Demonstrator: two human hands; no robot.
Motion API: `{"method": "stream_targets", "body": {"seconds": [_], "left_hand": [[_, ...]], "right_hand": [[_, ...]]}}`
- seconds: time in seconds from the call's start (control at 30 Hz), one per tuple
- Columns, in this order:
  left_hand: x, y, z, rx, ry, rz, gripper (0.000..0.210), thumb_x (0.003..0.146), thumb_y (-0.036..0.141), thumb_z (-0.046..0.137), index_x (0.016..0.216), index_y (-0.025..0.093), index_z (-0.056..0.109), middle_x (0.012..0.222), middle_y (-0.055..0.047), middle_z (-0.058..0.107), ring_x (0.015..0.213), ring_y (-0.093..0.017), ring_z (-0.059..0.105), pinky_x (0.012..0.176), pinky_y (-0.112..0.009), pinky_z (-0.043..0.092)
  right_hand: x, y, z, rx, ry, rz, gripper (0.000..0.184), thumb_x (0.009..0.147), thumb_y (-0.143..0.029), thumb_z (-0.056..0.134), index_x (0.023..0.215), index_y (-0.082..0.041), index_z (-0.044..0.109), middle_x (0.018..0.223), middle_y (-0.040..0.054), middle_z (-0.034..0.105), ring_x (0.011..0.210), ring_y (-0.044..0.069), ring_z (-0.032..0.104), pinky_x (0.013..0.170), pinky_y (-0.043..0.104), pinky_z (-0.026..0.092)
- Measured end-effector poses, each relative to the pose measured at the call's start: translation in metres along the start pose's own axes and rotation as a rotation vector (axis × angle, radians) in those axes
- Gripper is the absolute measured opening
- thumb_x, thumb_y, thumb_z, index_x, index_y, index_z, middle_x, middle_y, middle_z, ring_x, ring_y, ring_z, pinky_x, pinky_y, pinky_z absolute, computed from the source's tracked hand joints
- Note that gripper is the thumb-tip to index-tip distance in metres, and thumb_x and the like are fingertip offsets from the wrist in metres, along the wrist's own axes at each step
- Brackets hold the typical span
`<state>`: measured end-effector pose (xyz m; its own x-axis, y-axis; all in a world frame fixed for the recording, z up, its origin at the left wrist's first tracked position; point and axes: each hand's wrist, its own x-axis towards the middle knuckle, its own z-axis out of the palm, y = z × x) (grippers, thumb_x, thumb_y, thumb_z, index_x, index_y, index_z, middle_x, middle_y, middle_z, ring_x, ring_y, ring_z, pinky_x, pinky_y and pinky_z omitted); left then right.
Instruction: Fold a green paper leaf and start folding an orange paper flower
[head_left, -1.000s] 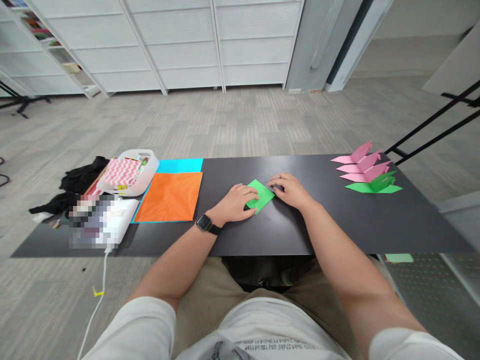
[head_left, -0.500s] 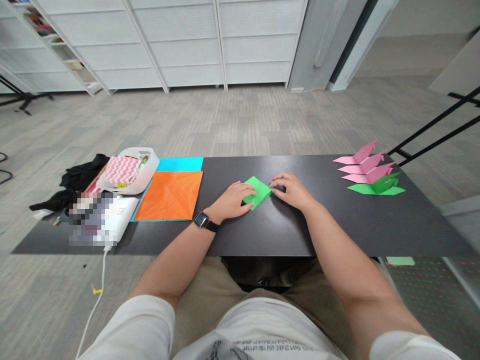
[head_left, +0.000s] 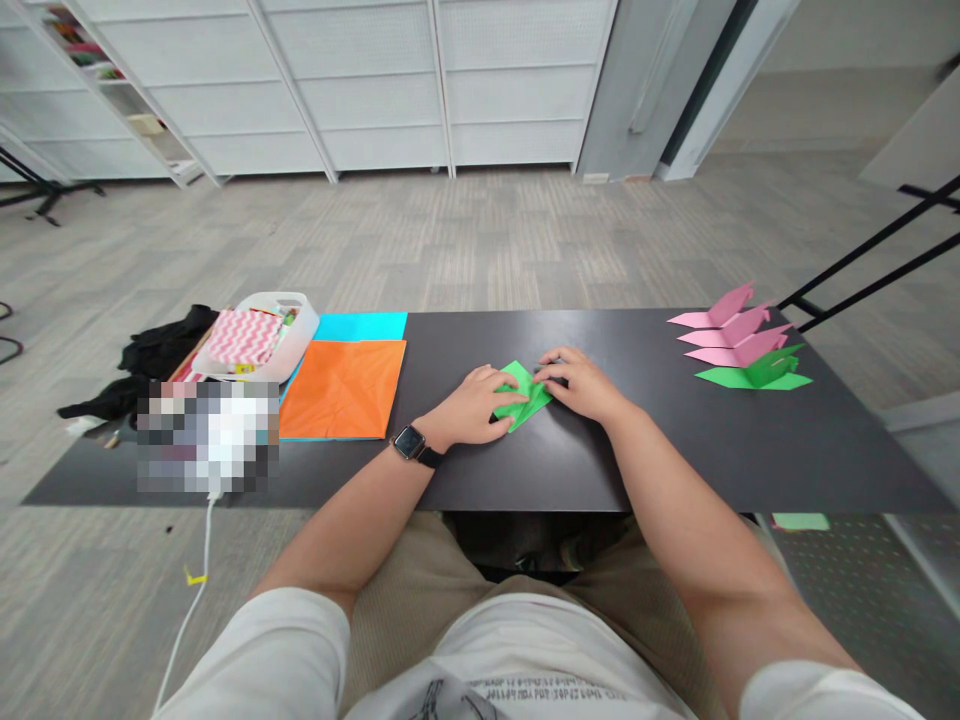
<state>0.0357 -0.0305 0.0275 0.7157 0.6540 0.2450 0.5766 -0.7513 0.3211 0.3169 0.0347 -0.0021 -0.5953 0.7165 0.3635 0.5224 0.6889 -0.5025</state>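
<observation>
A small folded piece of green origami paper (head_left: 517,415) lies on the dark table in front of me, with one layer partly lifted on its right side. My left hand (head_left: 476,405), a black watch on its wrist, rests over the paper's left part with fingers spread and lying on it. From the right, my right hand (head_left: 583,384) has its fingertips closed on the lifted layer. The fingers hide some of the folds.
Pink paper cranes (head_left: 727,308) and a green paper crane (head_left: 772,370) stand in a row at the right. Orange paper sheets (head_left: 345,390) overlap blue paper (head_left: 360,326) at the left, beside a white basket (head_left: 301,320) and black cloth (head_left: 169,345). A white cable (head_left: 196,600) hangs off the table.
My right fingers have moved left onto the green paper, and its right-hand layer is now lifted. The paper has shifted slightly right and toward me; my left hand stays on it.
</observation>
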Motion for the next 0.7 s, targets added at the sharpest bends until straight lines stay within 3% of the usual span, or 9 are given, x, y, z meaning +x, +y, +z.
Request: {"method": "stream_targets", "body": {"seconds": [0.23,0.7], "left_hand": [[0.001,-0.006,0.000,-0.100,-0.009,-0.044,0.032,0.105,0.032,0.058,0.134,0.029,0.072,0.138,-0.006,0.070,0.131,-0.026,0.061,0.127,-0.052,0.035],[0.000,-0.004,-0.001,-0.065,-0.005,-0.070,0.029,0.097,0.039,0.072,0.124,0.032,0.080,0.137,-0.007,0.067,0.129,-0.029,0.060,0.118,-0.049,0.044]], "right_hand": [[-0.001,-0.005,-0.005,-0.007,-0.028,0.016,0.022,0.093,-0.020,0.064,0.101,-0.029,0.082,0.124,0.0081,0.069,0.122,0.028,0.066,0.114,0.054,0.048],[0.000,-0.008,-0.004,0.010,-0.040,0.049,0.014,0.097,-0.033,0.067,0.100,-0.029,0.081,0.126,0.0090,0.069,0.123,0.029,0.065,0.115,0.055,0.047]]}}
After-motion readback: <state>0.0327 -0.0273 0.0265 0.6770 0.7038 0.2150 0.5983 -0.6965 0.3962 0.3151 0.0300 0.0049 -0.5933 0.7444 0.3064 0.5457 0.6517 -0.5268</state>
